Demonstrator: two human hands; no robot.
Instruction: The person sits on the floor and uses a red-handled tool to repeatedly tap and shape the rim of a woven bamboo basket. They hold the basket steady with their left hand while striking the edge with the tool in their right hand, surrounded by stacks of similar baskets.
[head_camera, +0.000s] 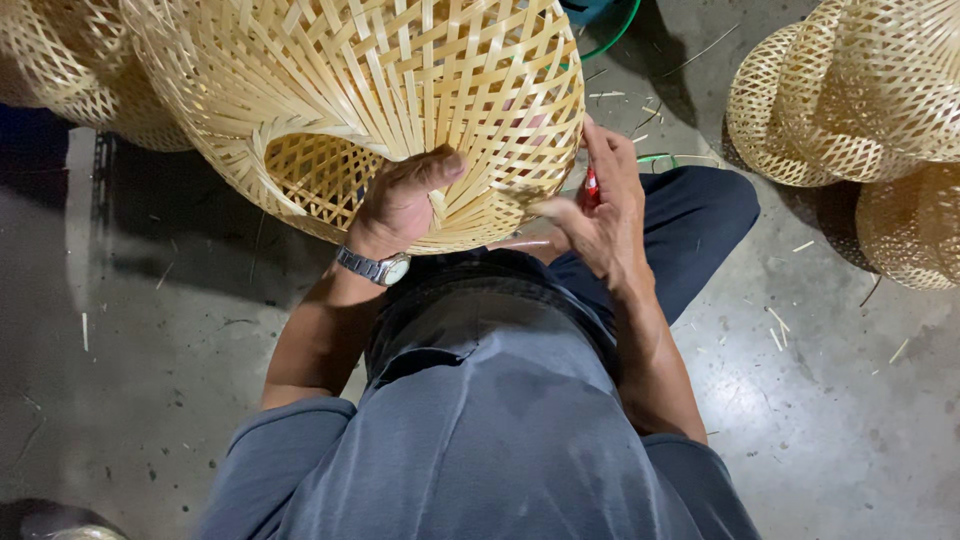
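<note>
Head view, looking straight down on a seated person in a grey-blue shirt (500, 440) and dark trousers (690, 220), over a grey concrete floor (830, 420) strewn with thin bamboo offcuts.

The largest thing is the woven bamboo lampshade (400, 90), a pale open-lattice shell filling the upper middle of the frame. It is held up above the person's lap, tilted so that its round opening faces down and to the left, showing the inner weave. It lies between the two hands and touches both.

More woven bamboo shades (860, 110) stand stacked on the floor at the upper right, well apart from the hands, and another cluster of woven shades (70, 70) sits at the upper left corner. A green cord (620, 30) curls on the floor beyond the held shade.

The left hand (400, 200) comes up from below with the wrist bent back; its thumb presses on the outer weave by the rim while the fingers curl inside the opening, so it grips the lampshade's edge. A metal wristwatch (378, 267) circles that wrist.

The right hand (600, 215) is raised at the shade's right flank, fingers closed narrowly around a small red-handled tool (590, 186), its tip against the weave; what kind of tool it is cannot be told.
</note>
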